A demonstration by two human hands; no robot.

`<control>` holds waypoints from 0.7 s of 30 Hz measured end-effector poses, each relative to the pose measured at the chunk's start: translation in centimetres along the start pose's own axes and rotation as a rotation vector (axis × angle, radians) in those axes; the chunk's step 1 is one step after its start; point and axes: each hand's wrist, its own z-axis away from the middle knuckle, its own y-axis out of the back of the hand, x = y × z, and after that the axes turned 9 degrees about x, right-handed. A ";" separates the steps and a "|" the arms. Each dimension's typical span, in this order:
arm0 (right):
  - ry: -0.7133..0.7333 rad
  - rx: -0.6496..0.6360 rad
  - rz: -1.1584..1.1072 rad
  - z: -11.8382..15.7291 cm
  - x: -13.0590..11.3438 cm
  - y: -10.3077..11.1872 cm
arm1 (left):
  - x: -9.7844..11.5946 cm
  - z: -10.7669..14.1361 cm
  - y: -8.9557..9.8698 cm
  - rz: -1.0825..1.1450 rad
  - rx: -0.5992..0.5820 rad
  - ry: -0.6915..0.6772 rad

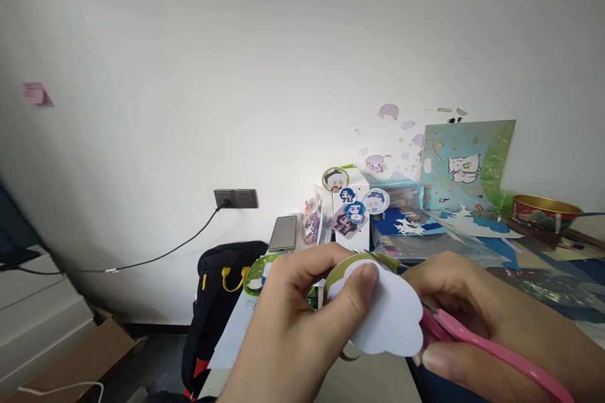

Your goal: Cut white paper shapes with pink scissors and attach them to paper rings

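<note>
My left hand (307, 321) pinches a white paper cutout (394, 318) with a scalloped edge, its thumb flat on the near face. An olive-green strip of paper (336, 272) curls along the cutout's upper left edge. My right hand (501, 308) is closed round pink-handled scissors (486, 341) to the right of the paper. Their blades pass mostly behind the cutout, and a piece of blade shows at its top edge. How far the blades are apart is hidden.
Behind my hands stand a white box (352, 242) with round character stickers and a phone (283, 233). Paper scraps (472, 223), a picture sheet (467, 164) and a red-gold bowl (543, 213) are at the right. A black backpack (208, 289) leans left of the table.
</note>
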 end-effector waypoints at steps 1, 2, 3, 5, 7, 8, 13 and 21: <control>-0.005 0.003 -0.010 0.0 0.0 0.0 | 0.1 0.0 0.0 0.003 0.004 0.006; -0.011 0.007 -0.018 0.0 -0.1 0.0 | 0.1 0.1 -0.1 0.005 0.010 0.009; -0.015 0.006 -0.026 0.0 -0.1 0.0 | 0.2 0.1 -0.1 0.005 0.016 0.009; -0.022 0.006 -0.040 0.0 -0.2 0.0 | 0.2 0.1 -0.2 -0.001 0.030 0.003; -0.025 0.000 -0.043 0.0 -0.4 0.0 | 0.2 0.1 -0.1 -0.006 0.024 -0.010; -0.024 0.000 -0.037 0.0 -0.4 0.0 | 0.1 0.0 -0.1 -0.008 0.019 -0.014; -0.009 0.028 0.027 -0.2 -0.7 0.1 | -0.2 0.0 0.2 -0.006 -0.005 -0.008; 0.002 0.030 0.056 -0.2 -1.0 0.0 | 0.0 -0.1 0.0 0.024 -0.026 0.000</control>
